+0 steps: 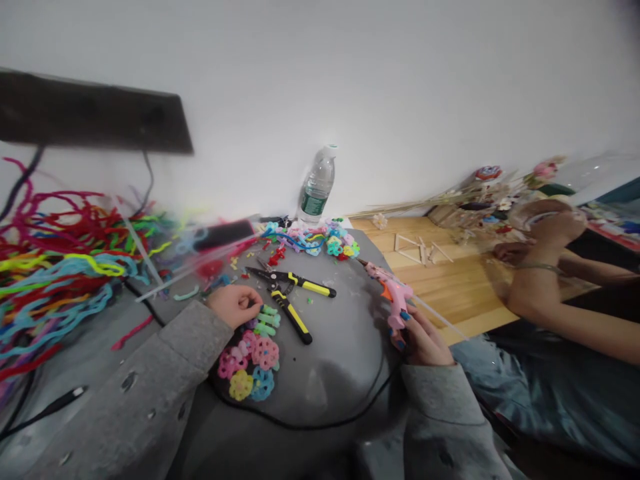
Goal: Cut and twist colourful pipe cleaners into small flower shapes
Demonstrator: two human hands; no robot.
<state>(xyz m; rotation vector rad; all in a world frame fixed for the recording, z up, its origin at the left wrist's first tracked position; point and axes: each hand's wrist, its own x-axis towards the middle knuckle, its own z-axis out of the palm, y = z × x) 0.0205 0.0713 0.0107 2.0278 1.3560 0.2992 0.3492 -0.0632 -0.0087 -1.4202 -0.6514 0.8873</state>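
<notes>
My right hand [423, 337] grips a pink hot glue gun [397, 297] by its handle, the nozzle pointing up and to the left over the grey table [345, 347]. A clear glue stick [437, 317] juts from its back end. My left hand [235, 305] is closed in a pinch just beside green fuzzy pieces [267, 321]; whatever is between its fingers is hidden. Below it lies a cluster of fuzzy flowers in pink [265, 352], yellow [241, 385] and blue [263, 383]. Yellow-and-black pliers [293, 297] rest spread apart between my hands.
Pipe cleaners [65, 280] are heaped at the left. More fuzzy flowers [343, 243] and a water bottle [319, 187] stand by the wall. A black cable [310, 427] loops across the front. At right, another person's arm [555, 293] reaches over a wooden table [440, 293] with thin sticks.
</notes>
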